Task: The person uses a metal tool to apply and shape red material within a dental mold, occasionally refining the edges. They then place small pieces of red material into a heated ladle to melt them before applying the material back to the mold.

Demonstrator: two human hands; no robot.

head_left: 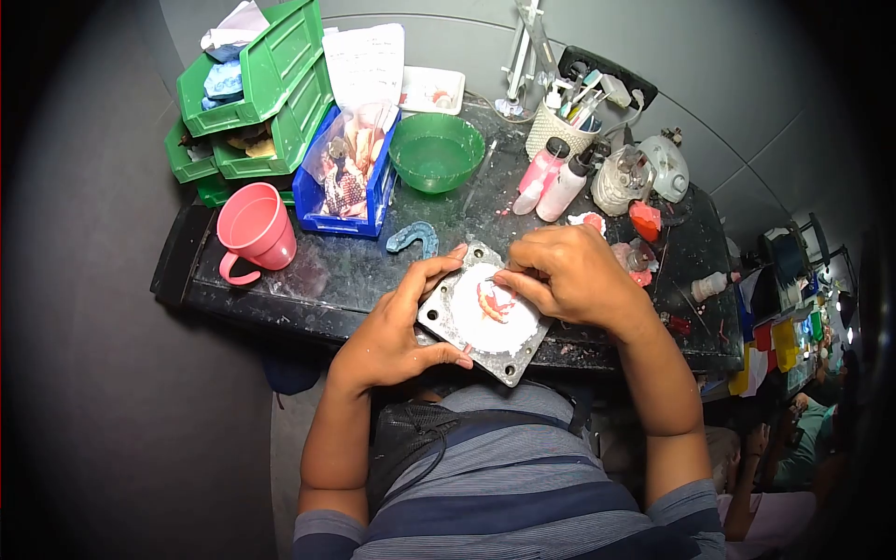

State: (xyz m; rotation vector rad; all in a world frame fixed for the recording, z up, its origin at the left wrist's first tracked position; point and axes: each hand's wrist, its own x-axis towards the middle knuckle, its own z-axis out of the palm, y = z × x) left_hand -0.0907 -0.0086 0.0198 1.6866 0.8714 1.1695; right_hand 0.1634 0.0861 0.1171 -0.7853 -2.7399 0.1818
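A square metal plate (433, 315) with corner holes, filled with white plaster (467, 327), is tilted near the bench's front edge. Set in the plaster is a pink and orange denture-like piece (495, 303). My left hand (397, 327) grips the plate's left side, thumb at the lower edge and fingers at the top corner. Over the plaster's upper right, my right hand (565, 275) is closed in a pinch beside the pink piece; what its fingertips hold is too small to make out. A blue horseshoe-shaped tray (413, 237) lies behind the plate.
Pink mug (255, 227), blue bin (341, 224) and stacked green bins (280, 84) stand left. Behind are a green bowl (436, 154) and white tray (455, 86). Pink bottles (560, 191), a brush cup (551, 135) and a glass jar (616, 182) stand right. People sit far right.
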